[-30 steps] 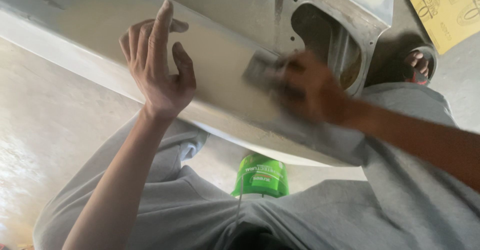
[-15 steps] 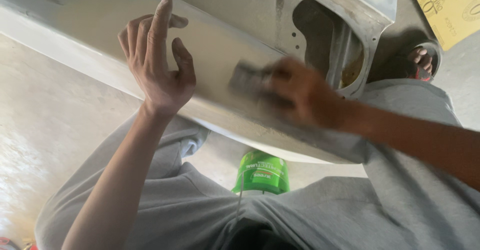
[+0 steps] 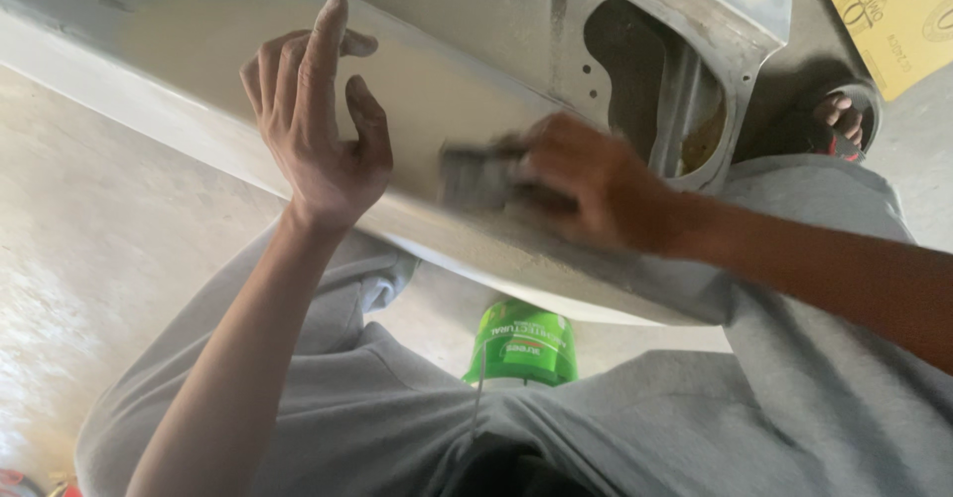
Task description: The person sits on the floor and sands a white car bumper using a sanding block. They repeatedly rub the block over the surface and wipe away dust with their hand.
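Grey sanding pad (image 3: 476, 177) gripped in right hand (image 3: 596, 189); left hand (image 3: 318, 130) open, fingers touching pale panel (image 3: 199, 40).

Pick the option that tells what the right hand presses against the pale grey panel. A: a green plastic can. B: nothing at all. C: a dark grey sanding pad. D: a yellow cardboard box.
C: the right hand grips a dark grey sanding pad flat against the pale grey panel, while the green plastic can stands on the floor below.
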